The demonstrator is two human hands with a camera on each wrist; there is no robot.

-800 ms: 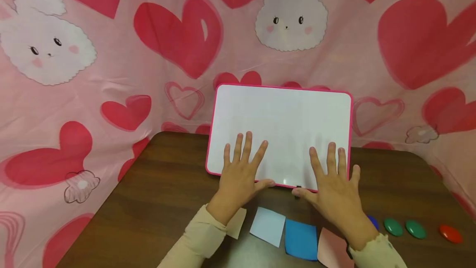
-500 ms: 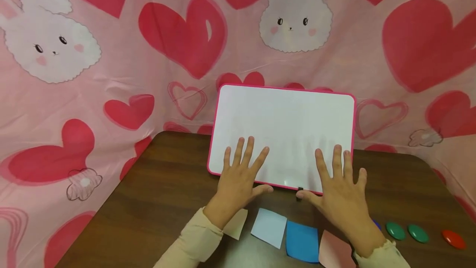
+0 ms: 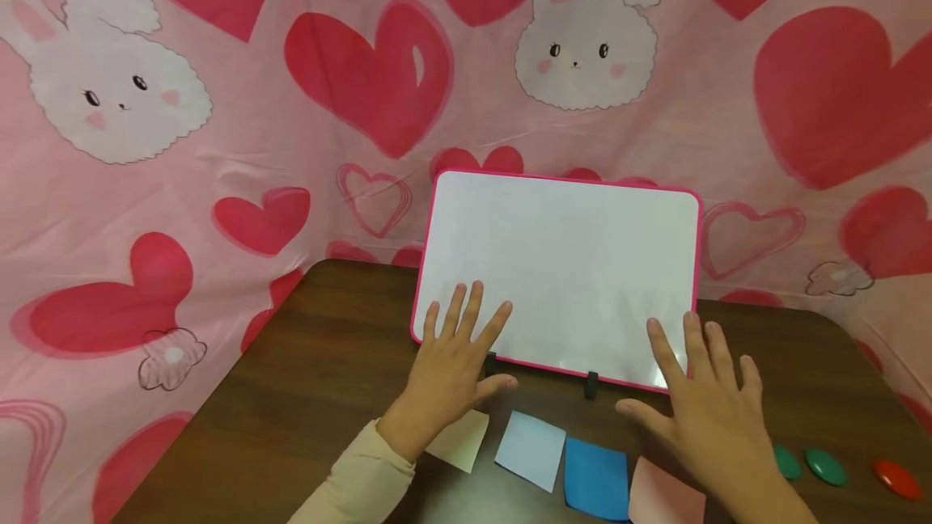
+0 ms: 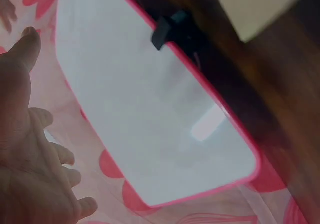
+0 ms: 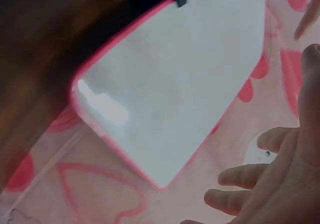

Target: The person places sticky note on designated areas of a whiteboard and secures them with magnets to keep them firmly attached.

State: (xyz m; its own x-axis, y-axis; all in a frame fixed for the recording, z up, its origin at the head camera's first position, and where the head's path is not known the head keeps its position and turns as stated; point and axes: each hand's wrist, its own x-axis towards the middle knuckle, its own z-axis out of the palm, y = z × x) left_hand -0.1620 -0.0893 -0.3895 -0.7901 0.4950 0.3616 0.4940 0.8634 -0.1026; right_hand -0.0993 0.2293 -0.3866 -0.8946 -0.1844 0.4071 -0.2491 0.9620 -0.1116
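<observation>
Pink-rimmed whiteboard (image 3: 561, 265), beyond left hand (image 3: 446, 370) and right hand (image 3: 709, 415), fingers (image 3: 470, 314) of both spread wide

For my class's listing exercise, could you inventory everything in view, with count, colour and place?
Whiteboard: 1, white with pink rim, at the table's back
Clips: 2 visible, black, at the whiteboard's lower edge
Notes: 4, pale yellow, pale blue, blue and pink, on the table before the whiteboard
Discs: 3 visible, two green, one red, on the table at right
Table: 1, dark brown, beneath these
Backdrop: pink with red hearts and white rabbits, behind the table
Left sleeve: 1, cream, bottom centre
Left hand: 1, near the whiteboard's lower left
Right hand: 1, near its lower right
</observation>
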